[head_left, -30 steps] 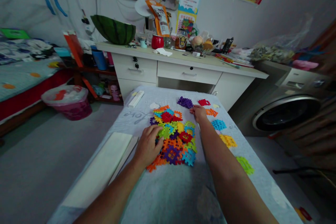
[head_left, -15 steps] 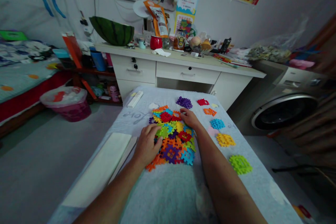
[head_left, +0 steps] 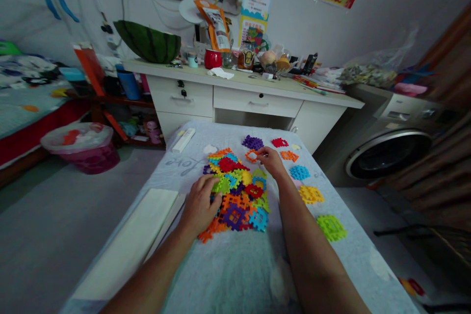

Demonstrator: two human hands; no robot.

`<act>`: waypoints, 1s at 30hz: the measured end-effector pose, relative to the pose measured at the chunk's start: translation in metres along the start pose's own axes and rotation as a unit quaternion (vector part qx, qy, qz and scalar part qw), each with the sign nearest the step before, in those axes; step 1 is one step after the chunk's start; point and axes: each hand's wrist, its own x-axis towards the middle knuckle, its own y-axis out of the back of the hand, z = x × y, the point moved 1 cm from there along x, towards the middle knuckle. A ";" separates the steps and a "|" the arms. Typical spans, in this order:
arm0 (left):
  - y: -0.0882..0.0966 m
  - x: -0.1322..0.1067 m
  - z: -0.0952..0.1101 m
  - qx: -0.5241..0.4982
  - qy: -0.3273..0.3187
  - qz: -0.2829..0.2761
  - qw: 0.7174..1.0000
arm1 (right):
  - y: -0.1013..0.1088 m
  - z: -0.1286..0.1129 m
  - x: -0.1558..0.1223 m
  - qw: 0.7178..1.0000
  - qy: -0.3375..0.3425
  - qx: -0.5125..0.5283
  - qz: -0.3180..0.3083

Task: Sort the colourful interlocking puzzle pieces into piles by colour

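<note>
A mixed pile of notched plastic building pieces [head_left: 235,216] lies on the cloth-covered table between my forearms. My right hand [head_left: 270,161] pinches an orange building piece [head_left: 249,159] with a hole in its middle, just beyond the pile's right side. My left hand [head_left: 201,202] rests at the pile's left edge, thumb and fingers apart, fingertips by a lime green piece [head_left: 222,185]. Sorted by colour on the right are groups of purple [head_left: 252,142], red [head_left: 279,142], orange [head_left: 289,156], blue [head_left: 299,172], yellow [head_left: 311,195] and green pieces [head_left: 331,227].
A long white folded item [head_left: 128,240] lies along the table's left side, and a small white box [head_left: 183,140] sits at the far left corner. Behind stands a white desk [head_left: 253,100] with a cut watermelon [head_left: 149,44] and jars. A washing machine [head_left: 390,142] is at right.
My right hand has drawn an orange piece away from the pile, up toward the purple group. My left hand stays by the green piece. The whole view has shifted slightly.
</note>
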 end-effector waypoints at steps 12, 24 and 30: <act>-0.001 -0.001 -0.001 0.003 0.006 -0.007 1.000 | 0.067 0.048 0.009 0.954 -0.096 -0.148 0.242; 0.000 0.000 0.001 -0.009 0.010 -0.004 1.000 | 0.061 0.058 0.007 0.962 -0.073 -0.189 0.184; 0.000 0.000 0.001 -0.006 0.011 -0.006 1.000 | 0.065 0.038 0.005 0.966 -0.060 -0.203 0.151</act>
